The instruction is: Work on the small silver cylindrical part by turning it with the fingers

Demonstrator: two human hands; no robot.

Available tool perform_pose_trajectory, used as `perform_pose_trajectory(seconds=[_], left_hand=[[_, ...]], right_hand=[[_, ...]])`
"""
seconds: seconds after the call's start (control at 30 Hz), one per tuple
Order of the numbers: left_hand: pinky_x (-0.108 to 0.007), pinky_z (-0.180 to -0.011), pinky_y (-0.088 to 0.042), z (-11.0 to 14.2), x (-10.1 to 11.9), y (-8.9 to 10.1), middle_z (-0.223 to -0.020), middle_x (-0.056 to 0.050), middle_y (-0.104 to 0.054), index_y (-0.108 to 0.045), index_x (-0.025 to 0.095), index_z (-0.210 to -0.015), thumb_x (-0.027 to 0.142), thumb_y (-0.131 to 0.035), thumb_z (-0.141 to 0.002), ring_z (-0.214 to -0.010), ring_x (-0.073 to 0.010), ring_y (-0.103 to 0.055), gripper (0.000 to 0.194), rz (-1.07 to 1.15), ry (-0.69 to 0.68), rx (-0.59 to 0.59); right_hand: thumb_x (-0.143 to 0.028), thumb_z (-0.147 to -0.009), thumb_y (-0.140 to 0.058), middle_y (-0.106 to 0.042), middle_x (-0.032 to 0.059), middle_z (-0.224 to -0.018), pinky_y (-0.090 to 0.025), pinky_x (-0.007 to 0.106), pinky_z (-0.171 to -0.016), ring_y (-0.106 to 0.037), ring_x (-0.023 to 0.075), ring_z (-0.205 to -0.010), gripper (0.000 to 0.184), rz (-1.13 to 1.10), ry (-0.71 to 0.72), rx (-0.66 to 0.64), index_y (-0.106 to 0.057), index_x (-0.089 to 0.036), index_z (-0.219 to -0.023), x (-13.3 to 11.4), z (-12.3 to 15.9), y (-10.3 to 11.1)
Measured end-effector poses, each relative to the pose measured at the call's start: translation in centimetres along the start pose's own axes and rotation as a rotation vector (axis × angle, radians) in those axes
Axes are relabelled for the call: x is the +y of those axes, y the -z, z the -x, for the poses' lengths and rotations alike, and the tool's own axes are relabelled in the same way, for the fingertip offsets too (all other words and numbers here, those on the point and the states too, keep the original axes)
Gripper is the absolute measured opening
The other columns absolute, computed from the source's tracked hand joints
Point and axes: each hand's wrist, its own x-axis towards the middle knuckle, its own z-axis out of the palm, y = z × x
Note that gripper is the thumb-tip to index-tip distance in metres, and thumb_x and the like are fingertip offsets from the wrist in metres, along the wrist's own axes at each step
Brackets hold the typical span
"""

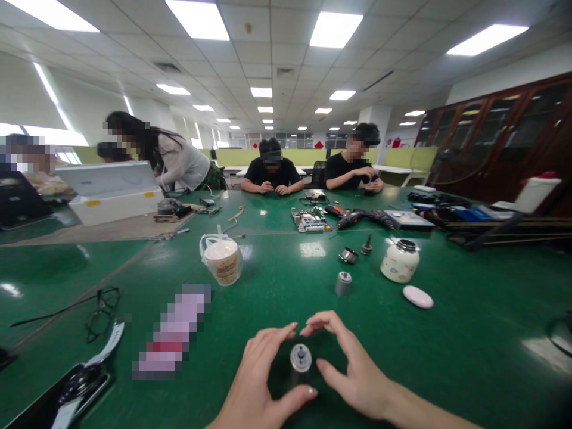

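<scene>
A small cylindrical electric motor (301,359) stands upright on the green tabletop, its round end with a short shaft facing up. Around its left side curves my left hand (263,375), fingers spread and thumb in front of the motor. My right hand (348,363) arches on the other side, thumb and fingers apart. Both hands look clear of the motor, though light contact cannot be ruled out. Farther back is a second grey motor (344,283), also upright. Behind it lie a metal ring-shaped housing (348,255) and a dark rotor-like part (367,245).
Beyond sit a wrapped paper cup (223,262), a cream jar (400,261), a pale oval object (417,296), a circuit board (310,220) and power drills (353,218). At left are glasses (102,310), a watch (80,381) and a blurred-out flat object (174,333). Several people work across the table.
</scene>
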Motion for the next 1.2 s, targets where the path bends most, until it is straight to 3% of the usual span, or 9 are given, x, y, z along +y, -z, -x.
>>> perform_pose_trajectory(seconds=[0.1, 0.23, 0.33, 0.53, 0.67, 0.83, 0.93, 1.07, 1.2], left_hand=[[-0.042, -0.095, -0.049, -0.2, 0.4, 0.4, -0.118, -0.008, -0.064, -0.056, 0.026, -0.125, 0.029, -0.070, -0.086, -0.111, -0.0268, -0.058, 0.042, 0.016, -0.014, 0.100], [-0.045, -0.090, -0.049, -0.7, 0.9, 0.5, -0.109, -0.008, -0.064, -0.072, 0.027, -0.095, 0.024, -0.069, -0.085, -0.107, -0.0285, -0.057, 0.011, -0.057, 0.010, 0.147], [-0.047, -0.087, -0.049, -0.9, 1.1, 0.2, -0.110, -0.009, -0.064, -0.075, 0.029, -0.091, 0.024, -0.071, -0.083, -0.107, -0.0306, -0.055, 0.011, -0.097, 0.025, 0.164], [-0.043, -0.085, -0.049, -1.8, 1.5, 0.9, -0.103, -0.007, -0.066, -0.078, 0.031, -0.090, 0.024, -0.071, -0.084, -0.103, -0.0283, -0.055, 0.012, -0.065, 0.023, 0.190], [-0.042, -0.086, -0.047, -2.5, -0.7, 2.3, -0.097, -0.006, -0.067, -0.079, 0.031, -0.095, 0.034, -0.068, -0.088, -0.097, -0.0264, -0.056, 0.014, -0.130, 0.083, 0.298], [-0.044, -0.078, -0.047, -2.2, -5.5, 2.8, -0.084, -0.005, -0.068, -0.083, 0.033, -0.087, 0.043, -0.071, -0.082, -0.084, -0.0275, -0.055, 0.016, -0.258, 0.257, 0.241], [-0.044, -0.074, -0.047, -2.0, -6.8, 2.7, -0.078, -0.006, -0.066, -0.083, 0.032, -0.086, 0.046, -0.072, -0.080, -0.078, -0.0273, -0.054, 0.018, -0.261, 0.277, 0.237], [-0.043, -0.077, -0.048, -2.2, -5.3, 2.8, -0.081, -0.006, -0.067, -0.082, 0.028, -0.092, 0.048, -0.066, -0.086, -0.083, -0.0272, -0.055, 0.027, -0.236, 0.256, 0.255], [-0.038, -0.083, -0.048, -2.3, -1.4, 2.5, -0.088, -0.003, -0.073, -0.078, 0.028, -0.099, 0.036, -0.064, -0.092, -0.092, -0.0241, -0.057, 0.017, -0.037, 0.078, 0.200]], right_hand=[[-0.002, -0.068, -0.060, -0.062, 0.0072, -0.120, -0.044, 0.040, -0.103, -0.058, 0.0229, -0.115, 0.061, -0.014, -0.036, -0.129, -0.046, -0.022, -0.124, 0.2, 0.5, -0.6], [-0.010, -0.074, -0.066, -0.064, 0.0044, -0.111, -0.048, 0.036, -0.092, -0.062, 0.0214, -0.103, 0.045, -0.011, -0.075, -0.139, -0.054, -0.022, -0.115, 0.5, 0.5, -1.7], [-0.011, -0.077, -0.065, -0.066, 0.0020, -0.101, -0.048, 0.033, -0.085, -0.063, 0.0200, -0.095, 0.032, 0.010, -0.084, -0.118, -0.058, -0.022, -0.105, 0.7, 0.4, -2.1], [-0.013, -0.077, -0.068, -0.066, 0.0007, -0.100, -0.046, 0.032, -0.085, -0.062, 0.0198, -0.095, 0.032, 0.019, -0.116, -0.113, -0.059, -0.022, -0.106, 0.8, 0.5, -2.1], [-0.012, -0.076, -0.069, -0.067, -0.0008, -0.099, -0.045, 0.031, -0.087, -0.062, 0.0190, -0.094, 0.033, 0.022, -0.141, -0.132, -0.060, -0.023, -0.105, 0.5, 0.4, -1.8], [-0.013, -0.076, -0.070, -0.068, -0.0006, -0.100, -0.045, 0.031, -0.087, -0.061, 0.0188, -0.095, 0.032, 0.021, -0.155, -0.143, -0.061, -0.023, -0.105, 0.3, 0.5, -1.6], [-0.013, -0.077, -0.069, -0.068, -0.0006, -0.101, -0.045, 0.031, -0.088, -0.061, 0.0189, -0.096, 0.032, 0.024, -0.156, -0.148, -0.060, -0.024, -0.105, 0.3, 0.6, -1.7], [-0.014, -0.077, -0.070, -0.068, -0.0011, -0.100, -0.045, 0.031, -0.087, -0.061, 0.0187, -0.095, 0.031, 0.032, -0.141, -0.146, -0.060, -0.024, -0.105, 0.5, 0.5, -1.7], [-0.015, -0.077, -0.070, -0.067, -0.0007, -0.101, -0.046, 0.031, -0.087, -0.061, 0.0192, -0.095, 0.033, 0.037, -0.121, -0.145, -0.059, -0.024, -0.107, 1.0, 0.4, -1.9]])
